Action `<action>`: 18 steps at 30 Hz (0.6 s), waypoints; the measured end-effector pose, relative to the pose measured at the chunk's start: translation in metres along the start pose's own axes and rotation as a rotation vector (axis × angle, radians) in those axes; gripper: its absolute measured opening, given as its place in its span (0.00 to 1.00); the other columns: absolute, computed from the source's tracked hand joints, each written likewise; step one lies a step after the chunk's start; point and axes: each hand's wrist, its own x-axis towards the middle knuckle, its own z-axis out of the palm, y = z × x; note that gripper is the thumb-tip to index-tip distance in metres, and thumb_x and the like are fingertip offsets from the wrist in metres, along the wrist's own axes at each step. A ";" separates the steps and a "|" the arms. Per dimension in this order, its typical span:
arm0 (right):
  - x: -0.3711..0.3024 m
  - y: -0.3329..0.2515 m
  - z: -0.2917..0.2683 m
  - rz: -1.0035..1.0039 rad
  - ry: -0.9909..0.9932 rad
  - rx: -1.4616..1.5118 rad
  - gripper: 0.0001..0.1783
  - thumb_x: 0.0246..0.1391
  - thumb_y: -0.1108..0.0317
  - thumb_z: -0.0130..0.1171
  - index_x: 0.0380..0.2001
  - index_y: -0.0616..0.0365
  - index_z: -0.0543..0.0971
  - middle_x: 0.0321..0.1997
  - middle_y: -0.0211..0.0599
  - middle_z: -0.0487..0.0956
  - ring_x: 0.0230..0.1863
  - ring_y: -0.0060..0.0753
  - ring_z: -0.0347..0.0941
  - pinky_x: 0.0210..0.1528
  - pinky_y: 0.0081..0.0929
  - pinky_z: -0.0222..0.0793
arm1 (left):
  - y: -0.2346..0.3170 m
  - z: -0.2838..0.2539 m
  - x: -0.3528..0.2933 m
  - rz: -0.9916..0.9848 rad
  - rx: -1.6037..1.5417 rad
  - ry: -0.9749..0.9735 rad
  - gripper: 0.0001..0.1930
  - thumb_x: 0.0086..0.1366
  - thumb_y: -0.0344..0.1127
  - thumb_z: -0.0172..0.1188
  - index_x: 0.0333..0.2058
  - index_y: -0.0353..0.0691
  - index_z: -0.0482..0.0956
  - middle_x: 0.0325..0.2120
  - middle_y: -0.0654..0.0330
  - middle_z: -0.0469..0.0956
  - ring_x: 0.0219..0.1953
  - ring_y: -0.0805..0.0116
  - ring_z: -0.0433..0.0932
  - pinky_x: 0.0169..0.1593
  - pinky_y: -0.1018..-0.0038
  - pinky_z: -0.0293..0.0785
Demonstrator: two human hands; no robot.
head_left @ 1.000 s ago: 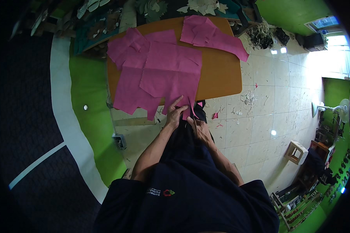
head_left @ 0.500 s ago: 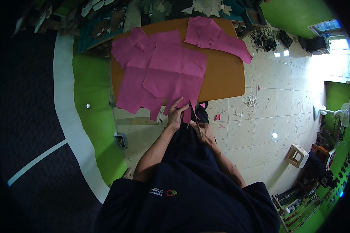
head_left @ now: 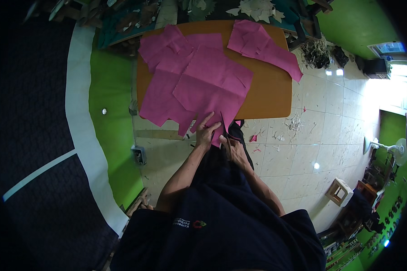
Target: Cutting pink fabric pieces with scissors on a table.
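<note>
A large pink sheet (head_left: 215,81), fabric or leather-like, lies on the orange-brown table (head_left: 271,97), with its cut lower edge hanging over the near side. My left hand (head_left: 205,134) grips a hanging flap of it, the index finger stretched out along the surface. In my right hand (head_left: 234,151) is a pair of dark scissors (head_left: 224,124), their blades pointing away from me at the sheet's right border, just beside my left fingertips. A narrow pink offcut curls next to the blades. The scissors' handles are mostly hidden by my fingers.
Another folded pink piece (head_left: 267,47) lies at the table's far right, overhanging its edge. Behind stands a green-covered surface with leaf-shaped pieces (head_left: 255,10). Scraps (head_left: 295,123) litter the tiled floor. A white stool (head_left: 339,192) and a fan (head_left: 399,151) stand at right.
The sheet and table appear shifted right in the picture, the sheet turned slightly clockwise. My hands stay nearly in place, with the scissors still at the sheet's edge.
</note>
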 end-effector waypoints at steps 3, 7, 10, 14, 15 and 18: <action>0.006 0.009 0.002 0.049 -0.035 0.031 0.38 0.55 0.27 0.56 0.20 0.56 0.73 0.14 0.24 0.65 0.16 0.19 0.63 0.19 0.25 0.57 | 0.006 -0.001 -0.002 -0.031 -0.066 0.000 0.30 0.60 0.19 0.63 0.62 0.39 0.71 0.39 0.58 0.83 0.40 0.74 0.82 0.46 0.78 0.80; 0.004 0.005 0.000 0.066 -0.011 0.010 0.44 0.51 0.26 0.58 0.14 0.64 0.72 0.13 0.32 0.66 0.19 0.25 0.65 0.25 0.34 0.62 | 0.008 -0.007 -0.004 -0.025 -0.076 0.009 0.30 0.60 0.18 0.63 0.62 0.40 0.71 0.38 0.59 0.83 0.38 0.75 0.82 0.44 0.80 0.80; 0.003 0.001 -0.003 0.074 -0.024 -0.014 0.43 0.50 0.27 0.60 0.13 0.64 0.71 0.13 0.32 0.66 0.19 0.24 0.64 0.24 0.33 0.61 | 0.011 -0.008 -0.005 -0.035 -0.068 0.015 0.31 0.60 0.18 0.63 0.63 0.40 0.71 0.37 0.59 0.83 0.36 0.76 0.82 0.43 0.81 0.80; 0.000 -0.008 -0.010 0.058 -0.033 -0.039 0.43 0.50 0.28 0.62 0.12 0.63 0.70 0.12 0.31 0.66 0.19 0.23 0.63 0.23 0.33 0.60 | 0.018 -0.005 -0.006 -0.040 -0.053 0.016 0.31 0.60 0.19 0.63 0.63 0.40 0.71 0.36 0.61 0.83 0.34 0.78 0.81 0.41 0.83 0.79; 0.000 -0.009 -0.012 0.071 -0.041 -0.043 0.43 0.50 0.28 0.62 0.12 0.63 0.71 0.12 0.30 0.65 0.18 0.23 0.63 0.23 0.33 0.59 | 0.020 -0.003 -0.007 -0.047 -0.054 0.020 0.31 0.60 0.19 0.64 0.63 0.40 0.71 0.36 0.62 0.83 0.33 0.79 0.80 0.40 0.84 0.78; -0.007 -0.026 -0.017 0.070 -0.041 -0.066 0.43 0.50 0.28 0.62 0.11 0.63 0.70 0.12 0.29 0.64 0.18 0.22 0.62 0.23 0.33 0.58 | 0.020 -0.005 -0.006 -0.016 -0.051 0.026 0.31 0.59 0.21 0.66 0.62 0.40 0.72 0.35 0.64 0.83 0.27 0.84 0.77 0.31 0.89 0.73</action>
